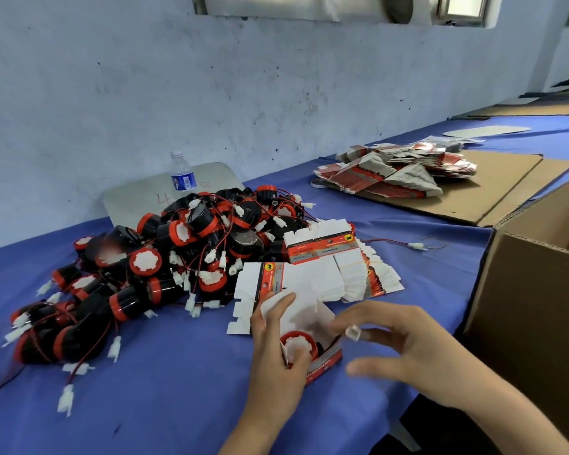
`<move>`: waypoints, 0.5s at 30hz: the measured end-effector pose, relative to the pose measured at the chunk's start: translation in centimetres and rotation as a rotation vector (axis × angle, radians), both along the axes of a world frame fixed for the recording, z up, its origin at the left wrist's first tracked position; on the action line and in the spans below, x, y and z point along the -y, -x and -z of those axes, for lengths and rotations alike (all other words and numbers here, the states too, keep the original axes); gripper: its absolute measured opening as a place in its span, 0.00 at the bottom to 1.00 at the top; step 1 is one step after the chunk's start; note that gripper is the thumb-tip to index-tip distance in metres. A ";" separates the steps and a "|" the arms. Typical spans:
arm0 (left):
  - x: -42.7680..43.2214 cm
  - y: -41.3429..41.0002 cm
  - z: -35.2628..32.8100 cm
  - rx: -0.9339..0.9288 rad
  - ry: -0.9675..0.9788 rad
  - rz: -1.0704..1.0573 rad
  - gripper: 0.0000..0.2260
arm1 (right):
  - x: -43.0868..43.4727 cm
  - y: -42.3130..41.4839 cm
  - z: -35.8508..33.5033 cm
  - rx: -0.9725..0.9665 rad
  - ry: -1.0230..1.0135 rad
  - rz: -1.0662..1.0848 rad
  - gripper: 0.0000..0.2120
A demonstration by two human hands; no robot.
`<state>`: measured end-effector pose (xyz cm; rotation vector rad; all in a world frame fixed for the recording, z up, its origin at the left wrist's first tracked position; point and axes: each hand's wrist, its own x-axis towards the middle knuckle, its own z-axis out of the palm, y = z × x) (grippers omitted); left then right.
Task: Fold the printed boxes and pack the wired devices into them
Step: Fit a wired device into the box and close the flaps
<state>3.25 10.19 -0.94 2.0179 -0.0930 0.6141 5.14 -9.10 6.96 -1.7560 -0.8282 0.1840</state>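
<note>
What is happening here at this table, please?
A person is packing wired devices into printed boxes. The left hand steadies an open box with one red-and-black device already inside. The right hand holds the white connector above the box. A pile of devices and flat boxes waits behind.

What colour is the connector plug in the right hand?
White. The connector plug sits at the right hand's fingertips, best seen in the head view.

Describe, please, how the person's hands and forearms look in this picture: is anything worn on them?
Both the left hand and the right hand are bare: no gloves, rings, watch or wristband show. The forearms are uncovered down to the bottom edge, with no sleeve in view.
</note>
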 end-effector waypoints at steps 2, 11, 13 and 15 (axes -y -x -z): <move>0.0 -0.1 0.0 0.004 -0.008 -0.015 0.37 | -0.8 -0.1 0.8 0.171 -0.012 0.207 0.11; 0.0 0.0 0.1 0.001 -0.029 -0.037 0.35 | -4.5 -1.9 2.0 0.379 -0.248 0.524 0.29; 0.0 0.0 0.1 0.000 -0.022 -0.033 0.35 | -5.4 -1.9 2.6 0.298 -0.315 0.524 0.26; -0.1 -0.1 0.2 0.000 -0.023 -0.029 0.36 | -5.9 -1.9 3.2 0.342 -0.263 0.527 0.21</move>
